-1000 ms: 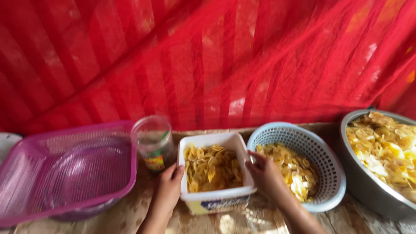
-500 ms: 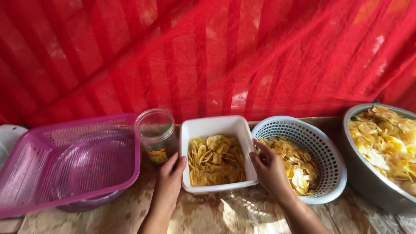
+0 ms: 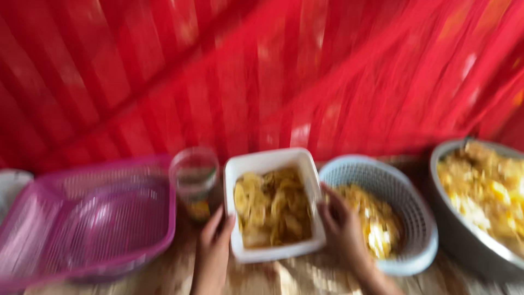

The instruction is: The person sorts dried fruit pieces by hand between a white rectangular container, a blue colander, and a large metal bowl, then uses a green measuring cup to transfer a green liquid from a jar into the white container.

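A white rectangular tub (image 3: 268,161) full of yellow sliced chips sits at the middle of the view, which is blurred by motion. My left hand (image 3: 214,243) grips its left side and my right hand (image 3: 341,226) grips its right side. The tub is tipped so that its opening faces me. Just right of it is a pale blue round basket (image 3: 404,191) with more yellow chips inside.
A pink mesh basket (image 3: 93,218) lies at the left, with a clear plastic jar (image 3: 194,180) between it and the tub. A large metal bowl (image 3: 464,235) of chips stands at the right edge. Red striped cloth hangs behind. The surface is covered with brown paper.
The tub, held in both hands, has tilted its opening more toward me and shifted slightly. The view has turned blurry from motion.
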